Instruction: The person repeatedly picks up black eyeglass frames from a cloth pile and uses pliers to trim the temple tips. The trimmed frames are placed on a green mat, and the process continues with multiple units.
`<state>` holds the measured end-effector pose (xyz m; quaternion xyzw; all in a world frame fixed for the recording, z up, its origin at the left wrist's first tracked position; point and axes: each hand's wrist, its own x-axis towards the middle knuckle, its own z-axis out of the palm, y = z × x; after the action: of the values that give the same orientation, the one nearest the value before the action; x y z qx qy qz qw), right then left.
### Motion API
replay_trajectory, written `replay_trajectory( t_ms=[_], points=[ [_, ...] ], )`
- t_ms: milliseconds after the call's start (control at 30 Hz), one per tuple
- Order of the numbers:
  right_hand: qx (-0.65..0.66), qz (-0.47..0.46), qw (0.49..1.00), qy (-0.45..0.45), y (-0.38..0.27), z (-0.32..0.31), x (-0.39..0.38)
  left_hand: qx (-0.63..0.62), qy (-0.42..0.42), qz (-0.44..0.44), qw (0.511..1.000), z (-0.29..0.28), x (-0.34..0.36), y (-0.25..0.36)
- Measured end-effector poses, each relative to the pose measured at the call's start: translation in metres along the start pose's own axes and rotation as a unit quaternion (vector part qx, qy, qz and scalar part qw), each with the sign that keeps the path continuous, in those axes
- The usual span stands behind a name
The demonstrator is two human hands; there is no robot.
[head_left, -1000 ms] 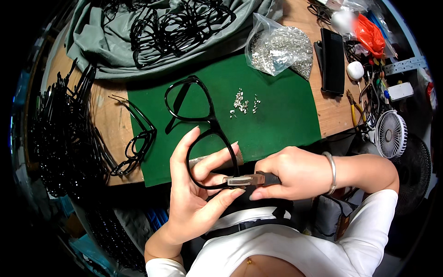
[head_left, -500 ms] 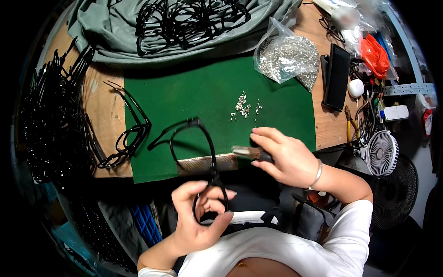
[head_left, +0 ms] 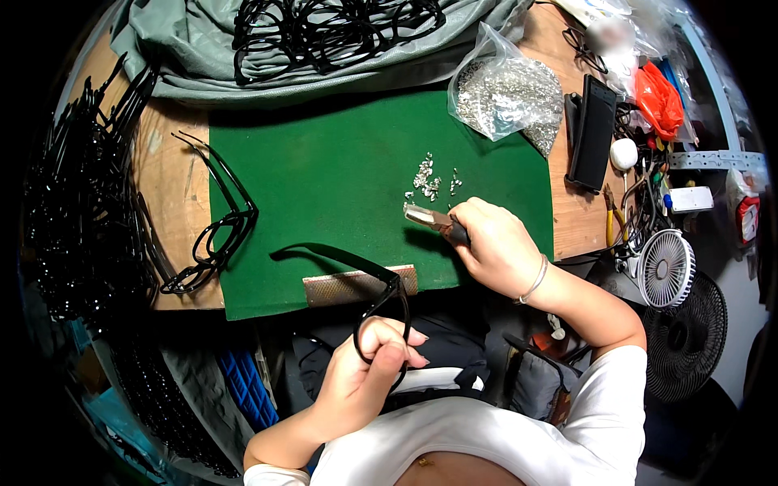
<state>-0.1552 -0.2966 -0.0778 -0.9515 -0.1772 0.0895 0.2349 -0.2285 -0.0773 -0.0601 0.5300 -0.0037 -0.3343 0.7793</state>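
Note:
My left hand (head_left: 361, 377) is closed around the rim of a black eyeglass frame (head_left: 350, 258), held over the near edge of the green mat. One temple of it sticks out to the left above the mat. In my right hand (head_left: 501, 245) is a pair of pliers (head_left: 431, 216), gripped by dark handles that my fingers mostly hide. Their pale, blunt jaws point left, just short of some small silvery metal pieces (head_left: 425, 180) scattered on the mat. Whether the jaws hold a piece is too small to tell.
A rough-faced block (head_left: 331, 291) lines the near edge of the green mat (head_left: 324, 162). Black frames (head_left: 215, 243) lie at its left, beside a large heap (head_left: 81, 219). More frames (head_left: 324, 36) rest on grey cloth. A bag of silvery pieces (head_left: 506, 93) and a phone (head_left: 592, 134) sit right.
My right hand has moved the pliers forward to the small metal pieces. My left hand has turned the eyeglass frame and brought it nearer to me.

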Motion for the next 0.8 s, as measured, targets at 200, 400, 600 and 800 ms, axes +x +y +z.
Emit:
replay_trajectory(
  t_ms=[200,400,600,800],
  points=[
    [0.094,0.05,0.994,-0.008,0.001,-0.01,-0.01,0.025,0.07,0.031,0.997,0.014,0.007,-0.001],
    [-0.052,-0.014,0.999,0.011,-0.003,0.005,-0.009,0.105,0.045,0.083,0.99,0.021,0.014,-0.013],
    [0.14,0.026,0.99,-0.006,-0.02,-0.009,-0.012,0.058,0.096,0.101,0.988,0.023,0.009,-0.011],
    [0.498,0.11,0.859,0.042,-0.063,-0.008,-0.016,0.044,0.122,0.166,0.978,0.039,0.02,-0.013]
  ],
)
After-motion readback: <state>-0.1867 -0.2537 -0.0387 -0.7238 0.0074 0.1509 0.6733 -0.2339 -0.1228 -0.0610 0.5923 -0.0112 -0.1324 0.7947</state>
